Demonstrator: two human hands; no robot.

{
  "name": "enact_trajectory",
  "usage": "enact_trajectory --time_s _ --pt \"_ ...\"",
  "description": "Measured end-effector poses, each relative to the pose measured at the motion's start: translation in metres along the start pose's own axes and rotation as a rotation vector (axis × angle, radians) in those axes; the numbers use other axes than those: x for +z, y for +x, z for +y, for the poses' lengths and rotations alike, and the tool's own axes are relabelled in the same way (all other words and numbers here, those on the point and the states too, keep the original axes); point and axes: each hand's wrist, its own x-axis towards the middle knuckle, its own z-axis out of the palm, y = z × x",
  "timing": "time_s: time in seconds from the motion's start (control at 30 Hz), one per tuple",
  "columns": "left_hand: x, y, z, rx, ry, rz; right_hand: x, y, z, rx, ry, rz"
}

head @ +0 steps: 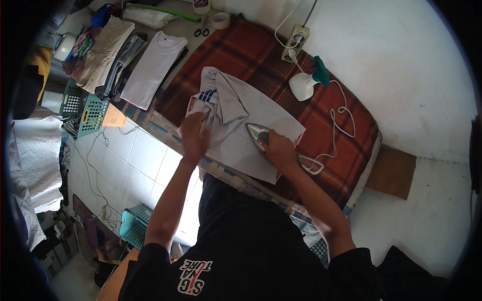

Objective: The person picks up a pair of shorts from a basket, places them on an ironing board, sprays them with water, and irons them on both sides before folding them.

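A light grey garment (241,150) with dark blue stripes and a gathered elastic band lies across the red-brown plaid cloth (248,41). Its upper left part is folded over and creased; the part by the iron is flatter. My right hand (278,148) grips an electric iron (256,131), which rests on the garment with its tip towards the folds. My left hand (195,137), slightly blurred, is over the garment's left edge with thumb and fingers apart. Whether its fingertips touch the fabric is hard to tell. Red-printed edging (191,104) peeks out under the garment.
A white spray bottle (302,85) with a green head stands beyond the garment. The iron's white cord (333,128) loops on the right, near a power strip (295,43). Folded clothes (154,69), scissors (202,31) and a tape roll (220,21) lie further left. Baskets (92,114) stand below.
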Motion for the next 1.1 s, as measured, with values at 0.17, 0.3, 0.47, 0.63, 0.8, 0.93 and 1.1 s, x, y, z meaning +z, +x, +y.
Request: enact_trajectory --time_s 0.17,0.3,0.47,0.63,0.8,0.93,1.1 --pt "0.015 -0.015 -0.009 0.116 0.181 -0.448 0.006 0.011 0.013 0.063 0.007 0.064" --pt "0.018 -0.005 0.010 0.043 0.220 -0.486 0.000 0.023 0.009 0.061 0.079 0.091" --pt "0.052 0.052 0.038 0.383 0.078 -0.432 0.011 0.067 -0.001 -0.004 0.048 0.120" --pt "0.059 0.064 0.021 0.295 0.202 -0.729 -0.003 0.086 0.023 0.081 0.045 0.190" --pt "0.079 0.093 0.023 0.417 0.086 -0.388 0.004 0.069 -0.012 -0.001 0.089 0.054" --pt "0.085 0.105 -0.009 0.479 0.232 -0.642 0.000 0.088 0.013 0.035 0.115 0.231" --pt "0.094 0.128 -0.007 0.380 0.237 -0.699 -0.021 0.093 0.023 0.095 0.089 0.141"
